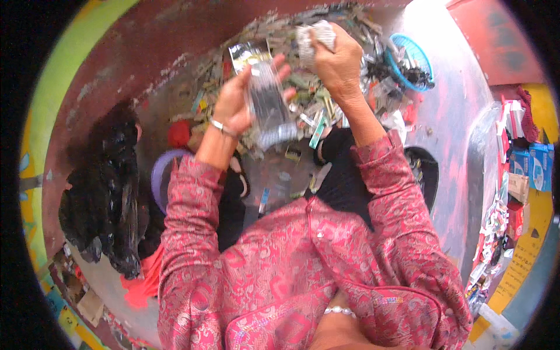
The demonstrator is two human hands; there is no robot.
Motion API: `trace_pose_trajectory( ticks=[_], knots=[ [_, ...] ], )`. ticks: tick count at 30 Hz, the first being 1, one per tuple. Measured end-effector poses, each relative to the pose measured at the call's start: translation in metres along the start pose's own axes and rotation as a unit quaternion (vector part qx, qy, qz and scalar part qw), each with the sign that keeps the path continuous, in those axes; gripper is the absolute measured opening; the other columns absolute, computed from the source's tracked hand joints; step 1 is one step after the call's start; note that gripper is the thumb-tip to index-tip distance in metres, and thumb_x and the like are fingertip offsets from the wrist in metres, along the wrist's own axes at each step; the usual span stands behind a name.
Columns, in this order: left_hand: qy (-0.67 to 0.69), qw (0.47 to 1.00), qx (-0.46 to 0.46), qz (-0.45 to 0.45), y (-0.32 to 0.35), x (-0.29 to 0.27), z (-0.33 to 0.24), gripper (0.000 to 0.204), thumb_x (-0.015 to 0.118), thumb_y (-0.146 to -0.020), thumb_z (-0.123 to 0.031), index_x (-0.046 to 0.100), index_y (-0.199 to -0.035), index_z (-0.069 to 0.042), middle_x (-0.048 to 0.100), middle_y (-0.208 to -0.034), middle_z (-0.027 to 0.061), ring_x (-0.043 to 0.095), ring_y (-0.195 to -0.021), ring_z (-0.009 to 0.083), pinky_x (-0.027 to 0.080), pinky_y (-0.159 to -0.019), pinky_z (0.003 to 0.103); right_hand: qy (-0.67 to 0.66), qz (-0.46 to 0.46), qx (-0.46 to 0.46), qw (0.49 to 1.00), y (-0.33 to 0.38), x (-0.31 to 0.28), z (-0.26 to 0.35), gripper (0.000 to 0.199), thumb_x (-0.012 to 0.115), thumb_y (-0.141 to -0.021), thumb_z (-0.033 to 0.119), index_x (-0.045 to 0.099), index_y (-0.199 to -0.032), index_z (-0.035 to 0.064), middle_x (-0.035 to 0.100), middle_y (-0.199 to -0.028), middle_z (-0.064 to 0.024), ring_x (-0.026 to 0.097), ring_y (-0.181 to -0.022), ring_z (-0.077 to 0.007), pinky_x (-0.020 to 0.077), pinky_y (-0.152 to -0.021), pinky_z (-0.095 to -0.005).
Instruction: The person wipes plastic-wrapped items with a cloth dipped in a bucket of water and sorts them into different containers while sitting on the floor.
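Note:
My left hand holds a clear plastic packet with dark, long thin contents, its thumb along the near side and its fingers spread behind. The packet's top has a black and gold patch, and its lower end looks pale and bunched. Up and to the right, my right hand is closed round a crumpled whitish-grey wad, which looks like cloth. The two hands are apart. Beneath them spreads a pile of small mixed scraps, too jumbled to tell piece by piece.
A blue plastic basket with scraps stands at the far right. Black plastic bags lie at the left, by a purple rim. A dark round container sits beside my right knee. Blue boxes and clutter line the right edge.

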State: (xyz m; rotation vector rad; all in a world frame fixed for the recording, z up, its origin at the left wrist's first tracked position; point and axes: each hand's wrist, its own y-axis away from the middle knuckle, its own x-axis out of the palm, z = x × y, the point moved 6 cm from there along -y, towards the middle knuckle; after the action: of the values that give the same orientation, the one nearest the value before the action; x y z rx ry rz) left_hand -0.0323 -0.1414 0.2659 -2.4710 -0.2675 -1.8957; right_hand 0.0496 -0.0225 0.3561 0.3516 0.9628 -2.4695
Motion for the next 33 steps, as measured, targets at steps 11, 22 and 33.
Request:
trace_pose_trajectory(
  ticks=[11, 22, 33],
  knots=[
    [0.001, 0.990, 0.142, -0.018, 0.006, -0.014, -0.058, 0.047, 0.027, -0.090, -0.034, 0.034, -0.122, -0.001, 0.035, -0.130, 0.0125, 0.030, -0.121, 0.0284, 0.024, -0.098, 0.053, 0.202, 0.293, -0.118, 0.927, 0.050, 0.034, 0.014, 0.023, 0.060, -0.056, 0.015, 0.059, -0.076, 0.0054, 0.056, -0.073, -0.0108, 0.055, -0.075, -0.0281, 0.0433, -0.068, -0.0374],
    [-0.056, 0.997, -0.061, 0.005, -0.005, 0.002, 0.007, 0.045, 0.032, -0.090, -0.038, 0.039, -0.121, -0.006, 0.046, -0.120, 0.0088, 0.048, -0.106, 0.0217, 0.037, -0.088, 0.054, 0.069, 0.098, -0.177, 0.977, 0.027, 0.021, 0.031, 0.024, 0.060, -0.056, 0.005, 0.054, -0.079, 0.0026, 0.053, -0.079, -0.0120, 0.051, -0.077, -0.0288, 0.0414, -0.070, -0.0345],
    [-0.048, 0.996, 0.018, -0.072, -0.007, -0.010, -0.004, 0.047, 0.029, -0.090, -0.037, 0.035, -0.122, -0.003, 0.043, -0.123, 0.0111, 0.040, -0.113, 0.0240, 0.035, -0.090, 0.052, 0.104, 0.123, 0.051, 0.986, 0.007, 0.014, -0.014, 0.029, 0.055, -0.070, 0.035, 0.061, -0.076, 0.0066, 0.059, -0.075, -0.0147, 0.057, -0.071, -0.0327, 0.0452, -0.062, -0.0404]
  ],
)
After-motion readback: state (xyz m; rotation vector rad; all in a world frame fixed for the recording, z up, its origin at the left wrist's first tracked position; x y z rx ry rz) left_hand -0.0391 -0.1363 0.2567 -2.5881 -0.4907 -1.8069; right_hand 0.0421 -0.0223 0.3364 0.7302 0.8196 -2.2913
